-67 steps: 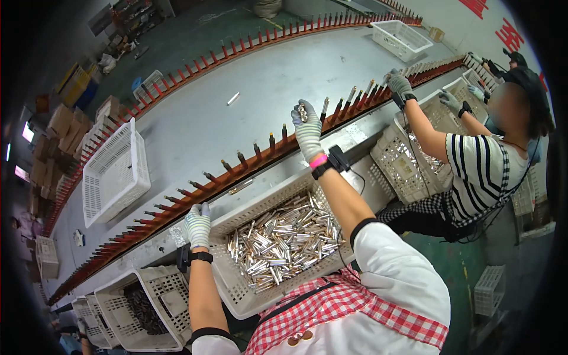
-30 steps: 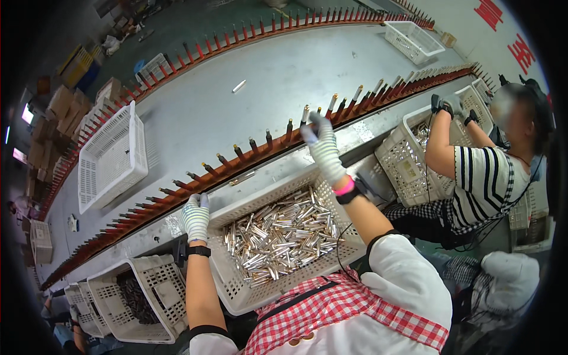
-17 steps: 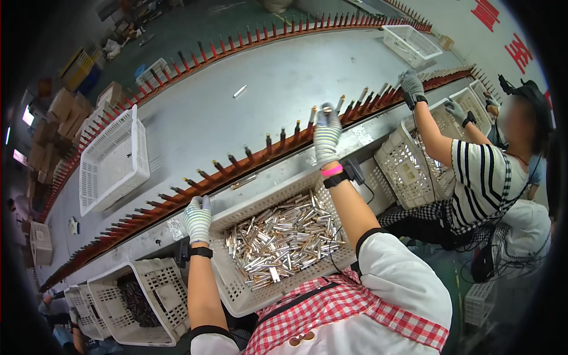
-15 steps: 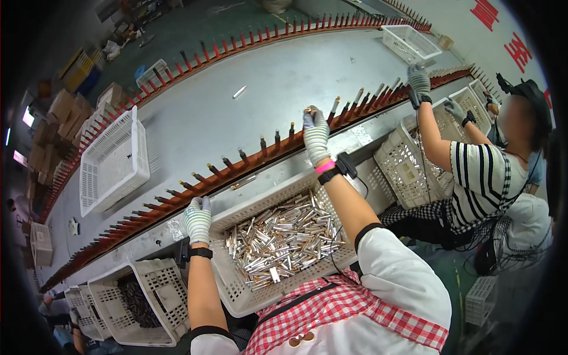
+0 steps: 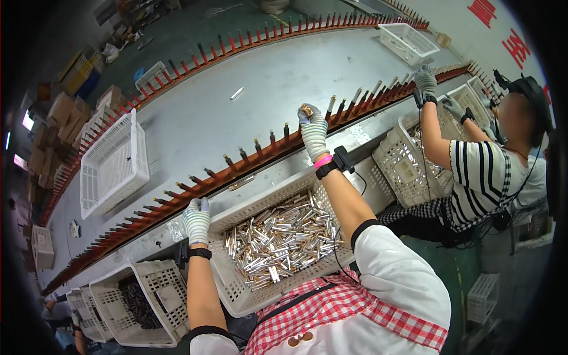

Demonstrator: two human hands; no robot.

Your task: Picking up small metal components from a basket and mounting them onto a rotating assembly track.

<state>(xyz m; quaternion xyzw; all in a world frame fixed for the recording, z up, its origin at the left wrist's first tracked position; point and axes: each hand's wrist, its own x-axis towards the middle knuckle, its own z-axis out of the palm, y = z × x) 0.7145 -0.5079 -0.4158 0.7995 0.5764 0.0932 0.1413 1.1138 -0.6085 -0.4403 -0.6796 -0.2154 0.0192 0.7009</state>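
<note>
My right hand (image 5: 313,131), in a pale striped glove, is closed on several small metal tubes (image 5: 307,110) with gold-coloured ends. It is over the near row of upright spindles. Several spindles to its right carry silvery tubes (image 5: 355,99); on its left stand dark spindles (image 5: 258,147) with pale tips. My left hand (image 5: 196,222), gloved alike, rests by the table's near edge, fingers slightly apart and nothing visible in them. Between my forearms sits a white plastic basket (image 5: 234,296) heaped with loose silver and gold tubes (image 5: 284,242).
A white crate (image 5: 115,171) and a lone tube (image 5: 236,93) lie on the grey table (image 5: 195,130); another crate (image 5: 408,44) is at the far end. On my right a co-worker (image 5: 479,177) reaches over the spindles. A basket of dark pieces (image 5: 139,302) stands at lower left.
The near spindles have shifted slightly left. My right hand has moved a little left and turned, showing more of the tube ends. My left hand stays in place.
</note>
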